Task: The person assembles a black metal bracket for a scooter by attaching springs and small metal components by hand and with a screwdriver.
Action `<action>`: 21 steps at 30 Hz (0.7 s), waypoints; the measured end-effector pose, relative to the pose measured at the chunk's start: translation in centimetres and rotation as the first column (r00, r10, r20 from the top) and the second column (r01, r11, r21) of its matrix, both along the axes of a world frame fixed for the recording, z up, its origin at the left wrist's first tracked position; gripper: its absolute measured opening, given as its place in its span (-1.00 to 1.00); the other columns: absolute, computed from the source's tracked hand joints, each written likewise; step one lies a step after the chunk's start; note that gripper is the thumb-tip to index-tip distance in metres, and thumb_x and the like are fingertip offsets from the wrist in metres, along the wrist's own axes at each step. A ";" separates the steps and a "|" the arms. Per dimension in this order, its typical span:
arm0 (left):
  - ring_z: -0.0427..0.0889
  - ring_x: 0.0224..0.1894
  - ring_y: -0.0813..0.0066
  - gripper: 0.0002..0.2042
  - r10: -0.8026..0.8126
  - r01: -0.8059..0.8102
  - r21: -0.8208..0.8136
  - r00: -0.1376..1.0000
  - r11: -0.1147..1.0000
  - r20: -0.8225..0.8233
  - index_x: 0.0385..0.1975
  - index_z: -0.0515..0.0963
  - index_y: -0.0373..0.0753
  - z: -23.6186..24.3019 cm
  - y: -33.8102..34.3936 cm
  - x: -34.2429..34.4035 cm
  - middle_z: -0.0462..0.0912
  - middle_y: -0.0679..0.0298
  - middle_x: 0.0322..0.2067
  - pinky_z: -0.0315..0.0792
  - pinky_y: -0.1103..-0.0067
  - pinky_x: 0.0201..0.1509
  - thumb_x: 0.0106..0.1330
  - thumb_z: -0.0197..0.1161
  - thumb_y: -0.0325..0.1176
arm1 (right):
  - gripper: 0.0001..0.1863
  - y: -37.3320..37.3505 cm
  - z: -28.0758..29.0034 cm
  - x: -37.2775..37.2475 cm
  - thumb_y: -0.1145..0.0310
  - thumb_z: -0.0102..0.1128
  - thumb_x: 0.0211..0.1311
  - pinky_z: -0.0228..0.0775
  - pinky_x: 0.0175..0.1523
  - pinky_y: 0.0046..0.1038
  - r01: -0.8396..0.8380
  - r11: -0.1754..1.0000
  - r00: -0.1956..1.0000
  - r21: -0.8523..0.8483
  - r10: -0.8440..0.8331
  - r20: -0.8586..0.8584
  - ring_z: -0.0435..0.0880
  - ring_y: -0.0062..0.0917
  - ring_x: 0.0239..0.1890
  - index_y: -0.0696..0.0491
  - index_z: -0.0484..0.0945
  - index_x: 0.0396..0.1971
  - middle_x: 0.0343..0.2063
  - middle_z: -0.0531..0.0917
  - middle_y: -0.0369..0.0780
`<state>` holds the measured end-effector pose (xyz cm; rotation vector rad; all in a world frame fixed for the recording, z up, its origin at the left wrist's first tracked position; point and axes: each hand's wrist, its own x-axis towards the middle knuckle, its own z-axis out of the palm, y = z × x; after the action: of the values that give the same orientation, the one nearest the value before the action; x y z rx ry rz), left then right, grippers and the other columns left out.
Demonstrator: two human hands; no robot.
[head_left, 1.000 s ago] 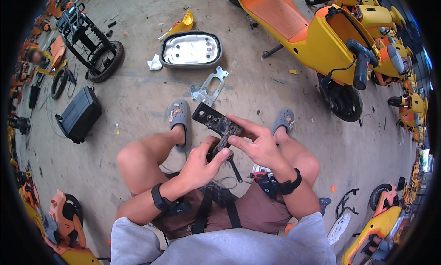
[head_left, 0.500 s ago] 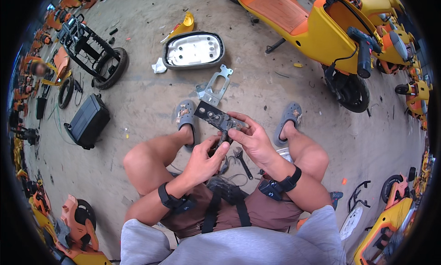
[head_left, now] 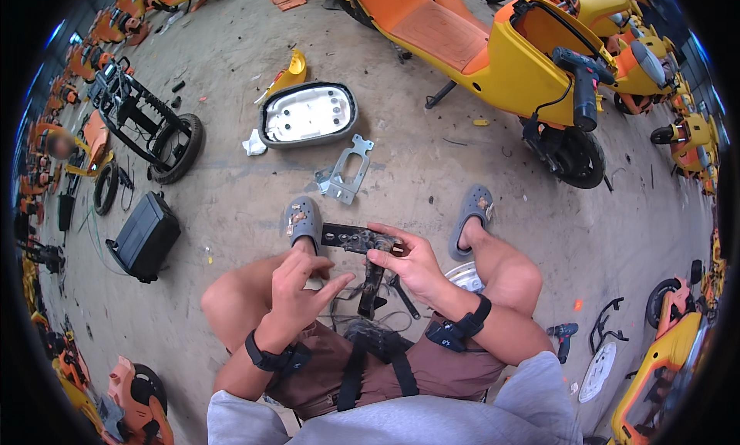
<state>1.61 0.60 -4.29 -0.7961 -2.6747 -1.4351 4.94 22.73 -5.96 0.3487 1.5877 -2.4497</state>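
Note:
A dirty black metal bracket (head_left: 343, 237) with round holes along its flat bar is held up between my knees. An arm of it hangs down toward my lap. My right hand (head_left: 410, 264) grips its right end, thumb on the near face and fingers along the far edge. My left hand (head_left: 299, 292) is off the bracket, just left of its lower arm, with thumb and fingers apart and nothing in them. Behind the bracket, a dark wrench (head_left: 404, 298) lies on the floor beside my right hand, partly hidden, near some loose cables.
A silver metal plate (head_left: 348, 175) and an upturned seat (head_left: 308, 115) lie ahead. To the left are a black box (head_left: 146, 237) and a bare scooter frame (head_left: 142, 113). A yellow scooter (head_left: 505, 67) stands ahead right. A cordless drill (head_left: 565, 339) lies at right.
My left hand has let go of the bracket and drawn back left. My right hand has lowered and turned the bracket, so its bar lies more level and its arm hangs down.

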 end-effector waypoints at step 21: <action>0.61 -0.43 0.25 -0.32 -0.256 0.201 -0.373 0.961 0.906 -0.104 -0.27 0.53 -0.32 0.2 2.3 -0.7 0.54 0.21 -0.49 0.41 0.42 -0.45 -0.25 0.53 0.14 | -0.55 -0.3 -0.3 1.2 0.39 0.32 0.20 0.51 -0.10 -0.52 -0.210 0.978 0.969 0.012 0.206 0.133 0.64 -0.57 -0.23 0.17 0.40 0.04 -0.22 0.59 -0.20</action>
<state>0.92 2.92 -4.06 -1.2255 -2.8359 -0.8699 6.19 22.47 -6.29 0.3224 1.5202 -2.2040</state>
